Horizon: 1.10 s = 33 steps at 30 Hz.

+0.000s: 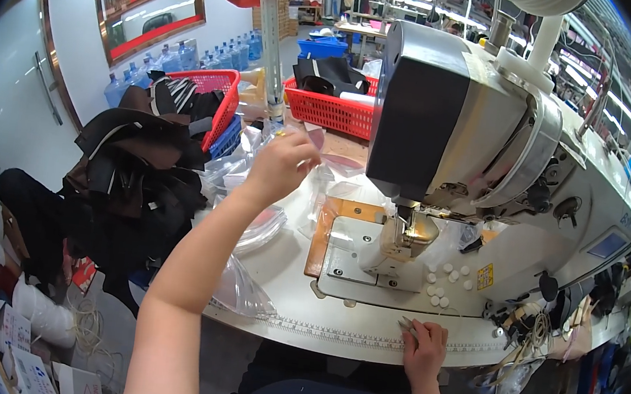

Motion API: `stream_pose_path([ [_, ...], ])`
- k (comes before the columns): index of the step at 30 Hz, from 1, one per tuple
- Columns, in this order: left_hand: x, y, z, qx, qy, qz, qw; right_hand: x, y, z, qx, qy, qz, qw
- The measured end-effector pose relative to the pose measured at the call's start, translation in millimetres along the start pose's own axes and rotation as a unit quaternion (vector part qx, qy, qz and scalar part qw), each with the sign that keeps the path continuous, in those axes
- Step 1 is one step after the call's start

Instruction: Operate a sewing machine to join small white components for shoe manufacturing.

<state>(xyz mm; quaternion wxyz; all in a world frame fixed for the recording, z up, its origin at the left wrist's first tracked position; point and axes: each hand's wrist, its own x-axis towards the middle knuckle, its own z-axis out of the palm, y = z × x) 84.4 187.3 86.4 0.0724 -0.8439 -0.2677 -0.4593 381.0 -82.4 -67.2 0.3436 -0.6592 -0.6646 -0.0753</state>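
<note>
My left hand (286, 165) is raised over the far left of the sewing table (317, 324), its fingers curled together above clear plastic pieces (258, 226). Whatever is between those fingertips, if anything, cannot be made out. Low at the table's front edge, my right hand (426, 347) closes around small thread snips (407, 326), whose metal points stick out past the fingers. Between and beyond the hands stands a large post-bed sewing machine (484, 130). Its needle area (408, 226) sits over the post, with a metal bed plate (352, 251) beside it, and no work is visible under the needle.
Several white round bobbin-like discs (440, 291) lie right of the post. A ruler strip (332, 333) runs along the front edge. Dark cut pieces (135, 155) are heaped at the left. Red baskets (328, 112) stand behind, and cords (535, 335) hang at the right.
</note>
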Motion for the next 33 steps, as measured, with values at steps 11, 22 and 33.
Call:
stream_pose_path([
  [11, 43.0, -20.0, 39.6, -0.015, -0.104, -0.164, 0.981, 3.4, -0.2, 4.4, 0.017, 0.017, 0.022, 0.999],
  [22, 49.1, -48.9, 71.8, -0.411, -0.175, -0.482, 0.754, 4.5, -2.9, 5.5, 0.016, 0.01, 0.028, 0.999],
  [33, -97.1, -143.2, 184.9, -0.032, -0.238, -0.503, 0.83, -1.7, 2.8, 8.2, 0.011, 0.016, 0.046, 0.999],
])
